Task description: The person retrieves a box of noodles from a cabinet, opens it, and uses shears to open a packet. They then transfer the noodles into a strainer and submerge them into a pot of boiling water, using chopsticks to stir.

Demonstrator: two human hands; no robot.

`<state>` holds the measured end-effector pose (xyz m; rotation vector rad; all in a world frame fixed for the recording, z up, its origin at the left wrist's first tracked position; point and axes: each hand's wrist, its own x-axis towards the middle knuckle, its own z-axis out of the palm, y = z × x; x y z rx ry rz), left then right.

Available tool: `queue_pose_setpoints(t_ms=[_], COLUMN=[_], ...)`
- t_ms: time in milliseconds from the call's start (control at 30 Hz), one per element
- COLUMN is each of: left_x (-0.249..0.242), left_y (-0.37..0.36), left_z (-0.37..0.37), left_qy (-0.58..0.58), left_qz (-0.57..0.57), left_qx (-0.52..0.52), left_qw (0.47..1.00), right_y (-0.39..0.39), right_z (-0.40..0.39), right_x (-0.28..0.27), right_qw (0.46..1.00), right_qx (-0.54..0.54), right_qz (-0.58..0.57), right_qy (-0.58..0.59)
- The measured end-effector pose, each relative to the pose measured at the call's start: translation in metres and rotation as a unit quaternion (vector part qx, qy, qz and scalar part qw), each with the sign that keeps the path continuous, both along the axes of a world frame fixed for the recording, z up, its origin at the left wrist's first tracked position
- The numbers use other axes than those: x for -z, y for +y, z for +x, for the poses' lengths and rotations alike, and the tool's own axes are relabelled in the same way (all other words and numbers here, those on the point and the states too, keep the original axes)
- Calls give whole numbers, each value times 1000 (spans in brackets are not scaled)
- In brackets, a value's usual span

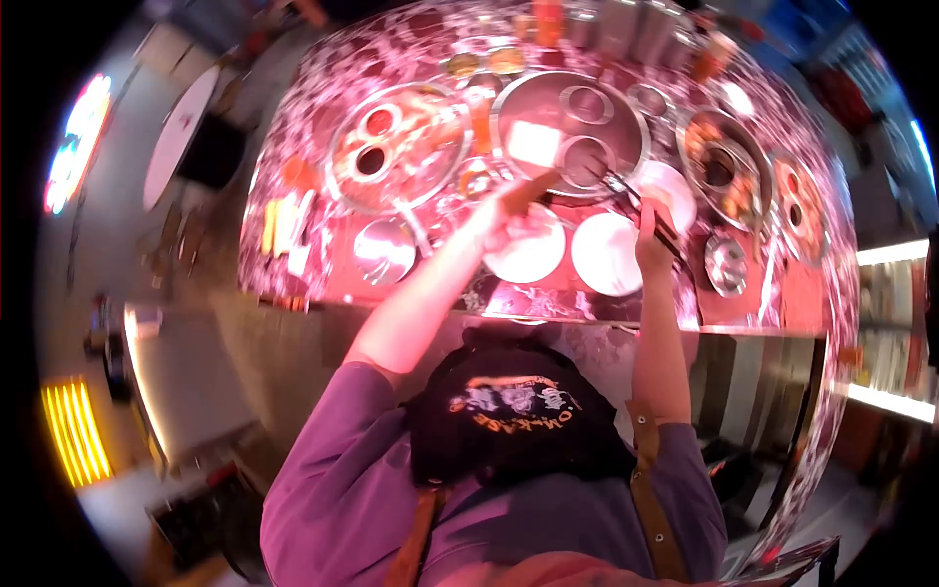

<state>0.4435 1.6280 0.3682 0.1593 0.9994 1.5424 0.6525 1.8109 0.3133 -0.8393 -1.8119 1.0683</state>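
Observation:
My right hand (pixel 657 227) is closed around a dark pair of tongs (pixel 631 194), whose tips reach to a small round dish (pixel 585 161). That dish sits in the near part of a large round metal tray (pixel 624 174). A second small round dish (pixel 587 103) sits farther back in the same tray. My left hand (pixel 497 230) grips a brown, wooden-looking utensil (pixel 528 192) that points toward the small dish. Below my hands lie white plates, one at the left (pixel 526 252), one in the middle (pixel 606 259) and one under the right fingers (pixel 677 196).
To the left is a round platter (pixel 337 176) of food with red and dark sauce cups. More food platters (pixel 765 161) stand at the right. Metal bowls flank the plates, left (pixel 383 249) and right (pixel 726 266). Bottles and jars (pixel 548 22) line the marbled table's back.

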Motion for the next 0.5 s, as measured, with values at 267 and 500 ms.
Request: queue_pose_setpoints(t_ms=[267, 500], left_x=[144, 324], left_y=[-273, -592], left_z=[93, 393], left_qy=[200, -78], left_qz=[-314, -744], left_qx=[-35, -412], left_qw=[928, 520], right_y=[-20, -72], right_z=[-54, 1], right_x=[35, 43], right_qw=[933, 751], right_qx=[-202, -506], right_qz=[162, -4], right_qy=[-252, -425])
